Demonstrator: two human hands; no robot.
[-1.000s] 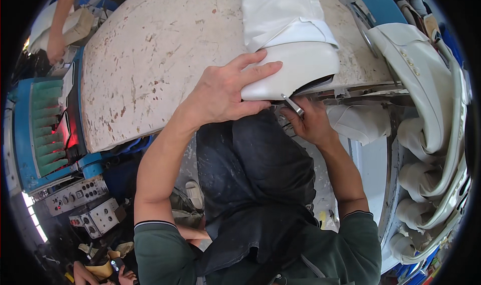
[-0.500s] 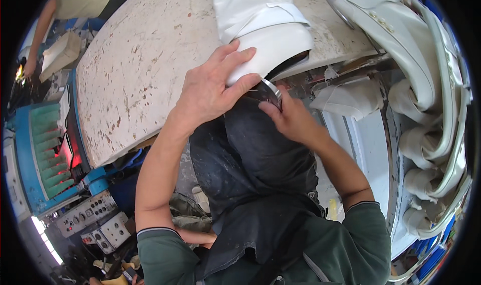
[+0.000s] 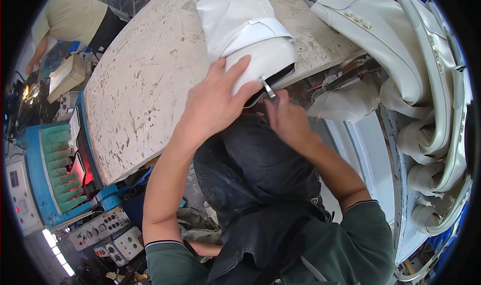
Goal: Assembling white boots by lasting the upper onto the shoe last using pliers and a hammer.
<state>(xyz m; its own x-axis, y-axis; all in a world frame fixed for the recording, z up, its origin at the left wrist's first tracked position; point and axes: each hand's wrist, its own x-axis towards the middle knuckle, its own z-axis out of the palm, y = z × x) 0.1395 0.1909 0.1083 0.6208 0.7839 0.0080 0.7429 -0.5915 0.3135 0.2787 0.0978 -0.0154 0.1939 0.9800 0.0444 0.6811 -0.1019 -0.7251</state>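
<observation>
A white boot upper (image 3: 258,57) lies on the worn table with its shaft pointing away and its dark-lined lower edge overhanging the near table edge. My left hand (image 3: 215,99) grips its left side, fingers spread over the white surface and thumb along the rim. In my right hand (image 3: 288,117) is a pair of metal pincers (image 3: 268,88), its tip against the boot's lower edge beside my left thumb. My right palm hides the handles. Whether the jaws bite the material I cannot tell.
The pale, paint-chipped table (image 3: 135,84) curves around ahead. Several white boots with gold buttons (image 3: 381,39) hang at the right. A blue machine with green fingers (image 3: 62,170) glows red at the left. Beyond it, a co-worker (image 3: 70,19) bends near a cream box (image 3: 70,77).
The view has shifted, showing more of the boot shaft and the co-worker. The pincers' tip has moved from beside my left thumb's tip onto the boot's lower edge, more upright.
</observation>
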